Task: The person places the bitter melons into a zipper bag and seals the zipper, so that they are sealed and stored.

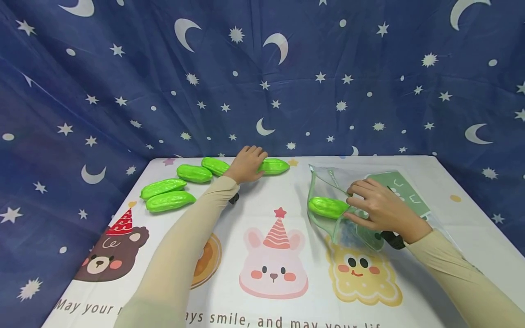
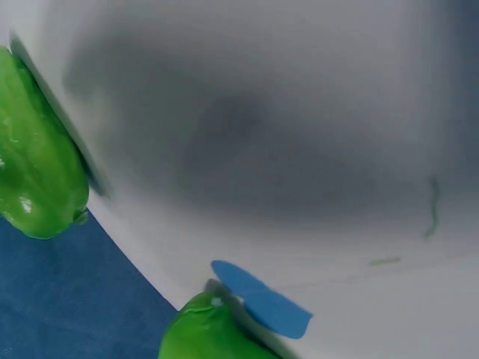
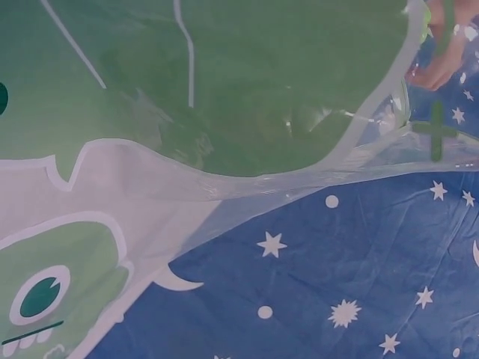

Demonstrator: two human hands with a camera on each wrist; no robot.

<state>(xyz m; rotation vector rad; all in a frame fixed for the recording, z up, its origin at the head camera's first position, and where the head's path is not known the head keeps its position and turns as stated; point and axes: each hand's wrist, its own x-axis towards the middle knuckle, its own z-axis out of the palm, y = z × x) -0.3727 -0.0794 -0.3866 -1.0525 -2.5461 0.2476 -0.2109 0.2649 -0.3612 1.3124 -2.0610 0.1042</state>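
My left hand [image 1: 247, 164] grips the left end of a bright green, bumpy bitter melon [image 1: 275, 166] at the table's far edge. My fingers hide that end. At the right, my right hand [image 1: 375, 205] holds the rim of a clear zip bag [image 1: 320, 228] with green edges and printed green patches. The bag's mouth gapes toward the left. One bitter melon [image 1: 327, 207] lies inside, near the mouth. In the right wrist view, fingers [image 3: 441, 67] appear at the upper right behind the clear plastic [image 3: 262, 187]. The left wrist view does not show the left hand.
Several more bitter melons [image 1: 170, 201] lie in a curved row at the left, under and beyond the left forearm [image 1: 180, 246]. A white printed cloth [image 1: 229, 300] covers the table. A dark blue star-patterned curtain [image 1: 229, 68] hangs behind it.
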